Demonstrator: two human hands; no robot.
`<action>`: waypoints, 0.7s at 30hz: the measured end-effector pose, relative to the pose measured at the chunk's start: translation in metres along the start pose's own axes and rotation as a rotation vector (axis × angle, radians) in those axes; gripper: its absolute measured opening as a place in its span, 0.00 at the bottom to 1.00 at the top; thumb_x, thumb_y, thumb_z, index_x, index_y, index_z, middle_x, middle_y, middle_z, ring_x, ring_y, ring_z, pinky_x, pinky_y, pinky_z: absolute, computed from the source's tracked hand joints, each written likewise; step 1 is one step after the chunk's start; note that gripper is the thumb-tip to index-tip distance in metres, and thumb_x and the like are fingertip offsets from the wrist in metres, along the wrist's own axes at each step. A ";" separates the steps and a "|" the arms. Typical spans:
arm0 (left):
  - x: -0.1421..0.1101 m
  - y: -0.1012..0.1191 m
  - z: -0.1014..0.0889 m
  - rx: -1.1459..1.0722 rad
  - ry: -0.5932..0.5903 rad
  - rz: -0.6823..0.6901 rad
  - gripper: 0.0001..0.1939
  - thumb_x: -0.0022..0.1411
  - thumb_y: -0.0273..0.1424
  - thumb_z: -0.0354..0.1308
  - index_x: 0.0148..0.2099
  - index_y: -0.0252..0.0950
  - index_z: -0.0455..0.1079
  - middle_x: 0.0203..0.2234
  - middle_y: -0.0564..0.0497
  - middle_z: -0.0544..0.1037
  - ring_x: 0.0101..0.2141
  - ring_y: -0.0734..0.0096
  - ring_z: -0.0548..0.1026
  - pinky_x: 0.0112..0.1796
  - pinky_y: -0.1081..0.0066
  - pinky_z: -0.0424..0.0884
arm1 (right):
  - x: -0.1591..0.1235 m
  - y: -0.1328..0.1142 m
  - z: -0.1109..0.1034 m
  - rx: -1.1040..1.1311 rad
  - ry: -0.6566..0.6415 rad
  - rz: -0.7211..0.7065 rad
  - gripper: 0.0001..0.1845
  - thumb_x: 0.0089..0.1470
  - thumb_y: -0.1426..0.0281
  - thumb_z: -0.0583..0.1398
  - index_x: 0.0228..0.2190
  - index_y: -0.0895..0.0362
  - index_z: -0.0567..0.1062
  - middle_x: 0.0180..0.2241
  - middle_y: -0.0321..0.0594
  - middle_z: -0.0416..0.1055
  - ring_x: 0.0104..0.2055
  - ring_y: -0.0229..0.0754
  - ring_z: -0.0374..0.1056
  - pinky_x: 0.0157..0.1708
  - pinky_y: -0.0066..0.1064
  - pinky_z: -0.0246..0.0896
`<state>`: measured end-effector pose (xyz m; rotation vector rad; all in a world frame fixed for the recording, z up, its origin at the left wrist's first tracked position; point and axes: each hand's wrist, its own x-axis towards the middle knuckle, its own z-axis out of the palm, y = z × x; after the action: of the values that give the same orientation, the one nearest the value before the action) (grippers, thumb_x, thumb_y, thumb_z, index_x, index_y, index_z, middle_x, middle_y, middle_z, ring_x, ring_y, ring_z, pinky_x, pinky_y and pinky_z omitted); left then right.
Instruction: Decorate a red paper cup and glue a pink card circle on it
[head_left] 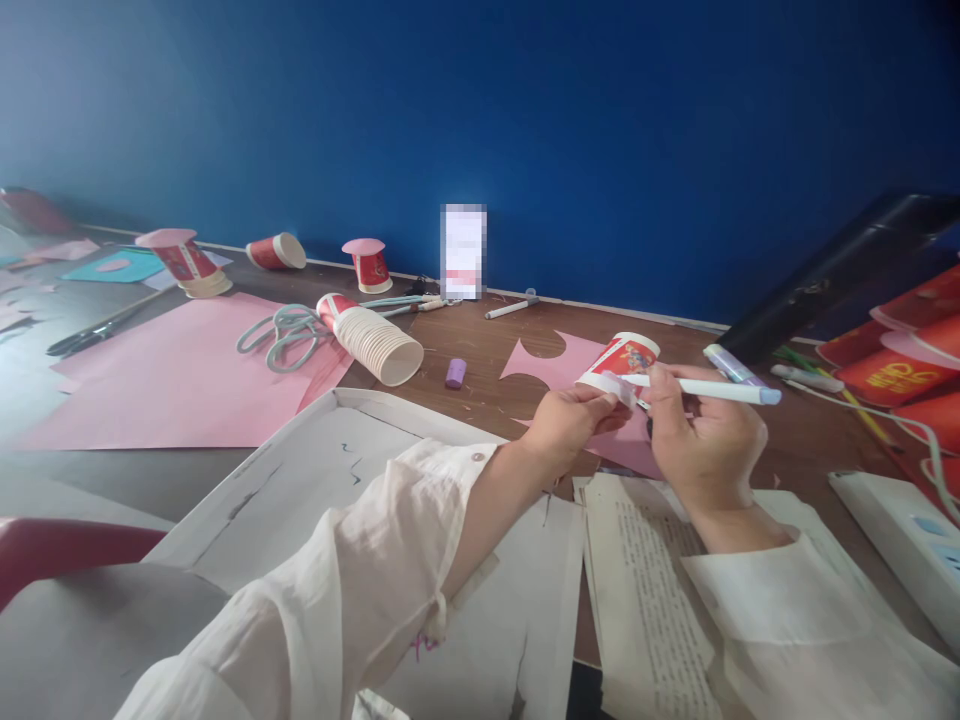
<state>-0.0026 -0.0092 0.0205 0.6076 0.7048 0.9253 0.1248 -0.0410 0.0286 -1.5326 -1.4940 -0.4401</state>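
My left hand (574, 418) pinches a small pale piece (616, 388) that looks like paper. A white marker (712, 388) with a pale blue end is gripped in my right hand (709, 435), its tip close to that piece. Just beyond my fingers is a red and white paper cup (628, 355), partly hidden; I cannot tell whether my left hand touches it. Under and around the cup lies pink paper (564, 365) with rounded cut-outs. A purple marker cap (455, 373) is on the table to the left.
A nested stack of paper cups (379, 345) lies beside a coiled pale cord (283, 338) and a pink sheet (195, 385). A lit phone (463, 250) leans on the blue wall. Printed pages (645, 590), a white tray (255, 490) and a power strip (900, 550) are nearer.
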 end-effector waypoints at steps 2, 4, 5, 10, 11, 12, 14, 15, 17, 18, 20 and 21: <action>-0.001 0.002 0.001 -0.008 0.010 -0.012 0.12 0.63 0.20 0.58 0.27 0.29 0.76 0.23 0.49 0.78 0.29 0.75 0.77 0.52 0.67 0.71 | 0.000 0.001 0.000 -0.003 -0.001 0.001 0.17 0.63 0.57 0.57 0.35 0.54 0.80 0.28 0.42 0.78 0.31 0.47 0.74 0.34 0.38 0.67; -0.003 0.004 0.003 -0.021 0.016 -0.021 0.12 0.63 0.19 0.56 0.27 0.29 0.76 0.23 0.49 0.78 0.28 0.76 0.77 0.51 0.68 0.71 | 0.000 0.001 0.000 -0.008 0.000 -0.001 0.17 0.63 0.57 0.57 0.35 0.54 0.80 0.28 0.42 0.78 0.32 0.47 0.74 0.34 0.38 0.67; -0.004 0.005 0.003 -0.027 0.016 -0.024 0.13 0.63 0.19 0.56 0.27 0.29 0.76 0.23 0.49 0.78 0.28 0.76 0.76 0.51 0.68 0.71 | 0.000 0.002 0.000 -0.009 0.000 -0.002 0.17 0.63 0.57 0.57 0.35 0.54 0.80 0.28 0.42 0.78 0.32 0.47 0.74 0.34 0.38 0.67; -0.004 0.005 0.003 -0.047 0.009 -0.029 0.13 0.63 0.19 0.56 0.27 0.29 0.75 0.23 0.49 0.77 0.29 0.76 0.77 0.52 0.68 0.71 | 0.000 0.003 0.000 -0.010 0.001 -0.001 0.17 0.63 0.57 0.57 0.35 0.55 0.80 0.28 0.42 0.78 0.31 0.45 0.73 0.34 0.36 0.66; -0.003 0.005 0.002 -0.055 0.005 -0.026 0.12 0.63 0.19 0.56 0.27 0.29 0.76 0.23 0.49 0.78 0.29 0.75 0.77 0.52 0.68 0.71 | 0.000 0.003 0.000 -0.010 0.001 -0.002 0.17 0.63 0.57 0.57 0.35 0.55 0.80 0.28 0.42 0.78 0.31 0.45 0.73 0.34 0.36 0.66; -0.002 0.004 0.001 -0.061 0.000 -0.024 0.12 0.63 0.19 0.56 0.28 0.28 0.76 0.23 0.49 0.78 0.29 0.75 0.77 0.52 0.68 0.70 | 0.000 0.003 0.000 -0.009 0.003 -0.002 0.17 0.63 0.57 0.57 0.35 0.55 0.80 0.28 0.42 0.78 0.30 0.45 0.73 0.34 0.36 0.65; 0.000 0.002 0.000 -0.070 -0.007 -0.019 0.11 0.63 0.19 0.56 0.29 0.28 0.76 0.24 0.48 0.78 0.29 0.75 0.78 0.52 0.67 0.71 | 0.000 0.003 0.000 -0.007 -0.001 -0.005 0.17 0.63 0.58 0.57 0.36 0.55 0.80 0.28 0.42 0.78 0.30 0.44 0.73 0.35 0.35 0.65; 0.000 0.002 -0.001 -0.070 -0.006 -0.019 0.11 0.63 0.19 0.57 0.29 0.28 0.76 0.24 0.48 0.78 0.29 0.74 0.78 0.52 0.67 0.71 | 0.000 0.003 0.000 -0.006 -0.003 -0.007 0.17 0.63 0.58 0.57 0.36 0.56 0.80 0.28 0.42 0.78 0.31 0.44 0.73 0.35 0.35 0.65; 0.000 0.002 -0.001 -0.068 0.001 -0.020 0.08 0.61 0.20 0.59 0.29 0.28 0.76 0.24 0.47 0.79 0.29 0.73 0.78 0.52 0.66 0.71 | 0.000 0.003 0.000 -0.002 -0.006 -0.014 0.18 0.63 0.58 0.57 0.36 0.56 0.80 0.28 0.42 0.78 0.31 0.44 0.73 0.35 0.35 0.65; 0.000 0.002 0.000 -0.069 0.006 -0.021 0.08 0.61 0.20 0.59 0.29 0.28 0.76 0.24 0.47 0.79 0.29 0.73 0.78 0.52 0.66 0.71 | 0.000 0.003 -0.001 0.001 -0.002 -0.016 0.18 0.63 0.58 0.57 0.36 0.57 0.80 0.27 0.43 0.78 0.30 0.44 0.73 0.35 0.35 0.65; -0.001 0.004 0.001 -0.079 0.019 -0.032 0.08 0.61 0.19 0.59 0.29 0.27 0.76 0.23 0.47 0.78 0.28 0.74 0.78 0.51 0.66 0.72 | 0.000 0.003 -0.001 0.003 0.004 -0.016 0.18 0.63 0.58 0.57 0.36 0.57 0.80 0.27 0.43 0.77 0.31 0.45 0.73 0.36 0.36 0.65; -0.002 0.005 0.002 -0.088 0.026 -0.040 0.09 0.62 0.19 0.58 0.30 0.27 0.76 0.23 0.47 0.78 0.28 0.75 0.78 0.51 0.67 0.73 | 0.000 0.003 -0.001 0.000 0.004 -0.014 0.18 0.63 0.58 0.57 0.36 0.57 0.80 0.27 0.43 0.78 0.31 0.45 0.73 0.36 0.36 0.65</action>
<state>-0.0047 -0.0090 0.0259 0.5028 0.6930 0.9240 0.1276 -0.0412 0.0286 -1.5210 -1.5026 -0.4506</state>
